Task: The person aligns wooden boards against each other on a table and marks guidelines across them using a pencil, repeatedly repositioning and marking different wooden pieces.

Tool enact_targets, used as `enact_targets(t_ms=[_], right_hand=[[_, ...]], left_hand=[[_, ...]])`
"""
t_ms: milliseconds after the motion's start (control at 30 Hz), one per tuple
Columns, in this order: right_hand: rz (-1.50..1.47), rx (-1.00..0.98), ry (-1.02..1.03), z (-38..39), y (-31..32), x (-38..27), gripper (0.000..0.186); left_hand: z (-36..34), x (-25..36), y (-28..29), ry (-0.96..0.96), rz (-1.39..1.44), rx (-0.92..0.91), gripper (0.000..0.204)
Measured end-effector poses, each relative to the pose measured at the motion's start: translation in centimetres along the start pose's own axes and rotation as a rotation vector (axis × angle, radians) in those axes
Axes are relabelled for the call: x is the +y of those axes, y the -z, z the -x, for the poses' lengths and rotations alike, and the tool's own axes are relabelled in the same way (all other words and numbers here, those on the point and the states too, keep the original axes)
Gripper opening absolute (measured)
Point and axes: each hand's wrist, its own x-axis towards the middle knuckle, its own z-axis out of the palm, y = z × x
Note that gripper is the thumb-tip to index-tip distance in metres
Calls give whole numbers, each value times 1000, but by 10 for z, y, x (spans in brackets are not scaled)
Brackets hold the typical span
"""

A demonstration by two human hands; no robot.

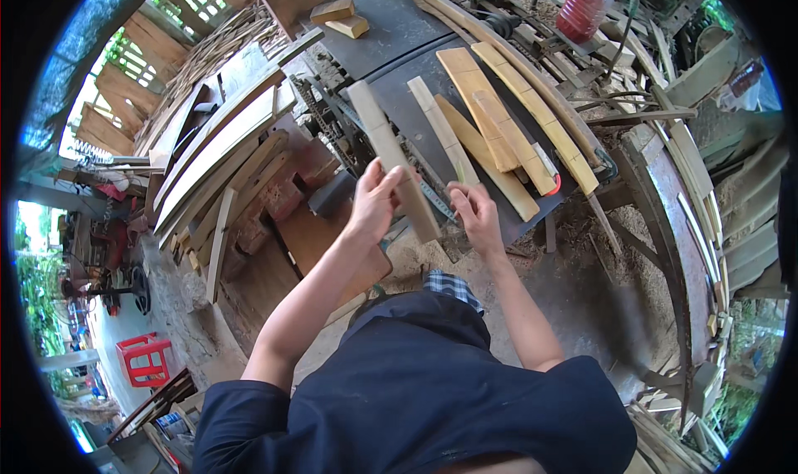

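Observation:
My left hand (376, 201) is closed on a narrow wooden board (391, 154), thumb and fingers gripping it near its lower end. The board slants from upper left to lower right over the dark worktable. To its right, my right hand (477, 215) has its fingers curled in a pinch. A thin pale-green sliver shows above those fingers, too small to name. Between the hands a bluish strip with ruled marks (435, 200) shows beside the board. Just beyond my right hand lies a pale board (442, 129) with cross lines, its lower end close to my fingers.
Several yellowish boards (532, 100) lie on the dark worktable (399, 58), with a red-and-white tool (549, 171) among them. Two wood blocks (339, 17) sit at the far end. Stacked planks (220, 162) stand left; a red jug (582, 10) is far right, a red stool (144, 359) lower left.

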Motion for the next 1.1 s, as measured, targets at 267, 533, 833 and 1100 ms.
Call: enact_targets(t_ms=[267,533,833,1100], right_hand=[[1144,165,279,-77,-10,66,62],[525,164,154,-105,9,78,49],[-69,14,-92,-35,-7,58,39],[620,234,62,-1,-6,78,51]], left_hand=[[128,54,126,59,-402,140,50],[202,22,198,153,-1085,187,68],[239,-8,217,-102,-1498,404,59],[258,28,203,-526,-1292,544,43]])
